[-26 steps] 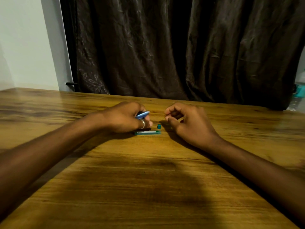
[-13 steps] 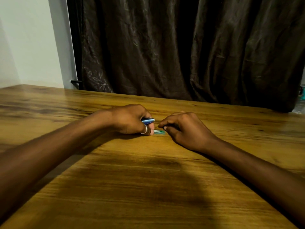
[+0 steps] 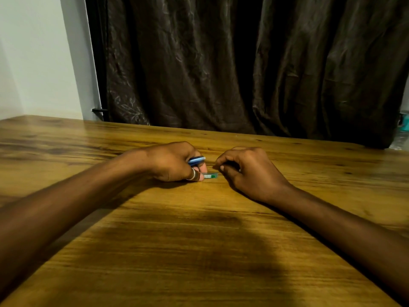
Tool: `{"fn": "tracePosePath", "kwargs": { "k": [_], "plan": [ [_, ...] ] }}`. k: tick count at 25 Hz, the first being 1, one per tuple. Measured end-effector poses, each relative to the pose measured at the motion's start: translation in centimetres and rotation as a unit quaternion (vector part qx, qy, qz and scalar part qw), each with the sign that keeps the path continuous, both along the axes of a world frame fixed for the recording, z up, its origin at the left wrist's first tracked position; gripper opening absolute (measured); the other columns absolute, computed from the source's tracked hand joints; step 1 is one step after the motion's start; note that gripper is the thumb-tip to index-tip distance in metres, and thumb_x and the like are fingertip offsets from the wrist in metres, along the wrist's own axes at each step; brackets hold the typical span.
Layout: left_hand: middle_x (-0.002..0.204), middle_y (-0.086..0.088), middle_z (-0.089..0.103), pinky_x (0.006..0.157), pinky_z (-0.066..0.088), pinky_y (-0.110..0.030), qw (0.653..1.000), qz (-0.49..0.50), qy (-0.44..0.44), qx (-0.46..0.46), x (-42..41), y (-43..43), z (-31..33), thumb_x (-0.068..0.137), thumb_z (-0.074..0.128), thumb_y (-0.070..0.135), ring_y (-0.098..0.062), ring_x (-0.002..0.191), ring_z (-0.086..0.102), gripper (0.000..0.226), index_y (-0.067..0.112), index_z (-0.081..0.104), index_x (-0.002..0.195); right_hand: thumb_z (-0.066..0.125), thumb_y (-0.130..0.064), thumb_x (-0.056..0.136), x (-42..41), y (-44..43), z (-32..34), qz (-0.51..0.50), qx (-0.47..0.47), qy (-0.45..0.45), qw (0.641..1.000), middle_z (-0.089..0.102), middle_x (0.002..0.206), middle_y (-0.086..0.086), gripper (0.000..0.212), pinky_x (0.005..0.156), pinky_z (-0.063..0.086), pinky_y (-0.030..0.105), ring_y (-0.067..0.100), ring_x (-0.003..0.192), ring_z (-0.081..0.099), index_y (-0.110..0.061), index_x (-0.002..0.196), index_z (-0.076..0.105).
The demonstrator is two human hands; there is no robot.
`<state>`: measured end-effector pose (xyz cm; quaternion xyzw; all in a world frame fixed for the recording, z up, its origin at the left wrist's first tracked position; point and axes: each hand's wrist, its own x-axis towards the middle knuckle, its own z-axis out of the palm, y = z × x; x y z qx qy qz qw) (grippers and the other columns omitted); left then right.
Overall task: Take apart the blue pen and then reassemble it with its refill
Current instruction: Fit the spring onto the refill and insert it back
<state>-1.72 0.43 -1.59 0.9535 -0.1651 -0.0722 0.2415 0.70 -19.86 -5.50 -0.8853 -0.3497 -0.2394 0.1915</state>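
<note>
Fingers of the left hand [image 3: 174, 161] are curled shut around the blue pen barrel [image 3: 196, 160], whose open end pokes out past the knuckles toward the other hand. A ring [image 3: 193, 174] sits on one of those fingers. Just below that grip, touching the lowest fingertip, a short teal and white pen piece [image 3: 211, 175] lies flat on the wooden table [image 3: 199, 251]; it may be the cap or the front section, the view being too small to tell.

The right hand [image 3: 247, 171] faces the barrel's open end, thumb and forefinger pinched together. Something thin seems to be held there, probably the refill, but the fingers hide it and I cannot tell for certain.

Judged from this, the pen is apart and reassembly is under way. The risk lies in the feed: a slender refill brought in off-axis would catch on the barrel's rim and bend or slip from the pinch. The loose piece beneath the left hand could also be nudged and roll away if either hand shifts.
</note>
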Motion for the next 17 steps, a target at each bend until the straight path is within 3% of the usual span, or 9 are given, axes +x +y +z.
{"fn": "tracePosePath", "kwargs": {
  "k": [3,6,9,13,17],
  "plan": [
    [0.100,0.008,0.069,0.084,0.051,-0.028,0.999,0.035,-0.039,0.004,-0.1,-0.2,-0.3,0.095,0.064,0.025,-0.010,0.096,0.063,0.014,0.026,0.071,0.107,0.067,-0.016,0.090,-0.1,-0.1,0.2,-0.023,0.043,0.010,0.999,0.072,0.095,-0.010,0.015,0.073,0.040,0.006,0.000,0.087,0.059,-0.023,0.098,0.077],
    [0.095,0.003,0.071,0.078,0.051,-0.031,0.988,0.090,-0.114,-0.057,0.1,-0.2,-0.5,0.094,0.065,0.024,-0.013,0.090,0.065,0.011,0.023,0.072,0.103,0.069,-0.017,0.090,-0.1,-0.3,0.5,-0.044,0.093,0.034,0.994,0.070,0.092,-0.012,0.014,0.073,0.046,0.017,0.001,0.087,0.061,-0.024,0.099,0.077],
    [0.087,0.004,0.070,0.068,0.049,-0.028,0.982,0.098,-0.111,-0.117,0.1,-0.1,-0.4,0.094,0.066,0.023,-0.011,0.081,0.063,0.009,0.023,0.072,0.100,0.070,-0.014,0.090,-0.2,-0.3,0.6,-0.044,0.163,0.119,0.979,0.071,0.087,-0.014,0.016,0.071,0.049,0.017,0.001,0.082,0.066,-0.027,0.097,0.075],
    [0.083,0.005,0.070,0.068,0.046,-0.027,0.982,0.085,-0.106,-0.130,0.0,-0.3,-0.4,0.093,0.067,0.023,-0.010,0.078,0.061,0.009,0.023,0.073,0.100,0.066,0.000,0.091,-0.9,0.0,1.1,-0.001,0.339,0.279,0.898,0.074,0.080,0.000,0.017,0.066,0.056,0.019,0.004,0.068,0.068,-0.013,0.100,0.072],
    [0.088,0.005,0.071,0.069,0.046,-0.025,0.981,0.078,-0.092,-0.154,-0.1,-0.5,-0.4,0.093,0.068,0.021,-0.009,0.081,0.061,0.011,0.023,0.074,0.102,0.065,0.003,0.090,-1.1,0.1,1.3,0.034,0.421,0.336,0.842,0.075,0.080,0.004,0.018,0.076,0.059,0.030,0.007,0.071,0.070,-0.007,0.104,0.070]
  ]
}}
